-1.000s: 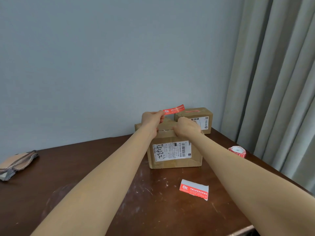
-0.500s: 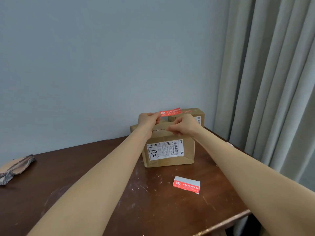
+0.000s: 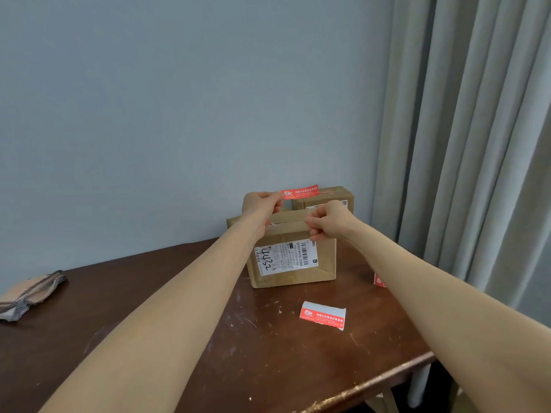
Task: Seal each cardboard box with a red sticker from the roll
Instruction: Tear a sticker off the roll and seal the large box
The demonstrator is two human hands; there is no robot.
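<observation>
Since a moment ago the right hand (image 3: 326, 220) has slid lower and now rests as a closed fist against the upper front edge of the front cardboard box (image 3: 293, 253), while the left hand (image 3: 261, 205) stays raised with the red sticker (image 3: 299, 192). The left fingers are pinched shut on the sticker's left end; the rest of the strip juts out to the right of the fingertips, nearly level, in the air above the box top and clear of it. Whether the curled right fingers hold anything cannot be told. The front box stands toward the far right part of the dark wooden table (image 3: 179, 368), its white shipping label (image 3: 286, 257) facing the viewer. A second cardboard box (image 3: 325, 199) sits just behind it, nearer the far right corner by the wall. A torn red and white strip of sticker backing (image 3: 323, 315) lies flat on the table in front of the box, nearer the front edge. A sliver of the sticker roll (image 3: 378, 280) shows near the right edge, mostly hidden behind the right forearm. A folded cloth (image 3: 29, 293) lies at the left edge.
</observation>
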